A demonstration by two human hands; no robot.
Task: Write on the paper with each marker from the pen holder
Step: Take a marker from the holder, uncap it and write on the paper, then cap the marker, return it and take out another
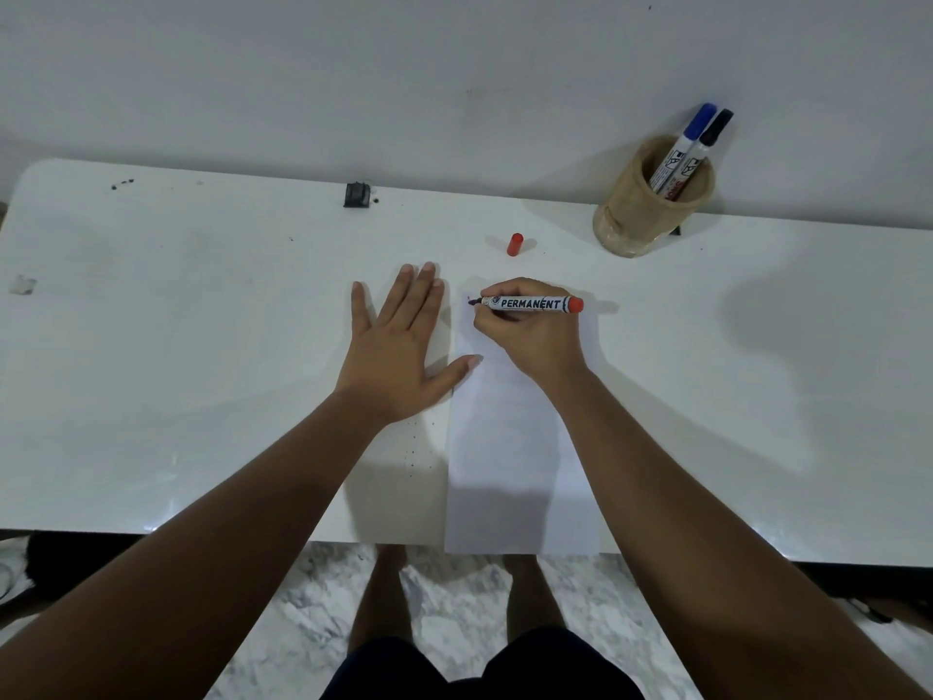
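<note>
A white sheet of paper lies on the white table, its near end hanging over the front edge. My right hand grips a red permanent marker, uncapped, with its tip touching the paper's far left corner. My left hand lies flat with fingers spread, its thumb resting on the paper's left edge. The marker's red cap lies on the table beyond the paper. A tan pen holder at the back right holds a blue marker and a black marker.
A small black object sits at the table's back edge by the wall. Dark specks dot the table at the far left and beside the paper. A scrap of tape lies at the left. My legs and marbled floor show below.
</note>
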